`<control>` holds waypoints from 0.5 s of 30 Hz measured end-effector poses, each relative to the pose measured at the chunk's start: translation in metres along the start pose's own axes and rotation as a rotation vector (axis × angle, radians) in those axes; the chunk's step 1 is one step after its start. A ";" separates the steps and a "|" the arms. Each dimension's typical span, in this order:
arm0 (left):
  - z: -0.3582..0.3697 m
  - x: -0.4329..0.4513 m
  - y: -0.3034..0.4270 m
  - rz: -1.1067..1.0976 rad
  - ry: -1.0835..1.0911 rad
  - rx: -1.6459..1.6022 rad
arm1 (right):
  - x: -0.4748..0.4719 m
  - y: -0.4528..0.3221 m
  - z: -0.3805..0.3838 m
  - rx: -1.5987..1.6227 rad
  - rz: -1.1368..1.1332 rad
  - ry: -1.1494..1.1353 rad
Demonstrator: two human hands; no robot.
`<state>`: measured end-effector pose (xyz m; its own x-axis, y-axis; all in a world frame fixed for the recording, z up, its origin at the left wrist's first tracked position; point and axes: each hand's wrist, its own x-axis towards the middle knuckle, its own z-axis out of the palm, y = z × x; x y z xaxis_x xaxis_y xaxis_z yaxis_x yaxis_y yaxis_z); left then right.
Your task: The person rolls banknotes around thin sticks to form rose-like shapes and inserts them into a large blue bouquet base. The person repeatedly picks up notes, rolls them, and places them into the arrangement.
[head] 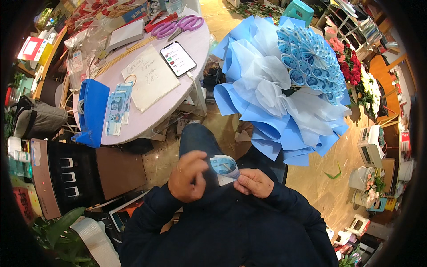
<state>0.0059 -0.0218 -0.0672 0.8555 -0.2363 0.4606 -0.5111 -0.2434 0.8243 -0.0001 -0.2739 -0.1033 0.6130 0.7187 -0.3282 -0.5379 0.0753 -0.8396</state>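
Between the thumb and fingers of my right hand (255, 183) is a blue banknote (224, 167), curled into a cone with its wide end to the left. My left hand (188, 176), slightly blurred, hovers just left of the note with fingers bent and apart; nothing shows in it. Ahead on the right stands a large bouquet (312, 63) of similarly rolled blue notes, wrapped in blue paper (270, 123) and white tissue (258, 80). A few flat banknotes (116, 108) lie on the round table (151, 115), beside a blue tape dispenser (93, 110).
The table also bears a phone (177, 59) with a cable, a handwritten paper pad (151, 78), purple-handled scissors (178, 26), thin sticks (123, 53) and a white box (126, 34). A teal stool (299, 12) and red and white flowers (358, 76) stand beyond the bouquet.
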 end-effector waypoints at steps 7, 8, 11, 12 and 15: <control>-0.008 -0.010 -0.004 0.472 -0.231 0.524 | 0.004 -0.003 0.003 0.009 0.023 -0.013; -0.008 -0.010 -0.004 0.482 -0.218 0.529 | 0.004 -0.004 0.003 0.007 0.030 -0.009; -0.006 -0.008 -0.004 0.510 -0.209 0.541 | 0.004 -0.007 0.007 0.014 0.035 0.022; -0.006 -0.008 -0.004 0.511 -0.206 0.552 | 0.004 -0.007 0.007 0.024 0.025 0.041; -0.007 -0.006 -0.006 0.524 -0.233 0.563 | 0.004 -0.008 0.007 0.009 0.006 0.065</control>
<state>0.0046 -0.0125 -0.0723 0.4855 -0.6263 0.6099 -0.8595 -0.4695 0.2020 0.0028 -0.2667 -0.0945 0.6458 0.6730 -0.3607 -0.5466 0.0776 -0.8338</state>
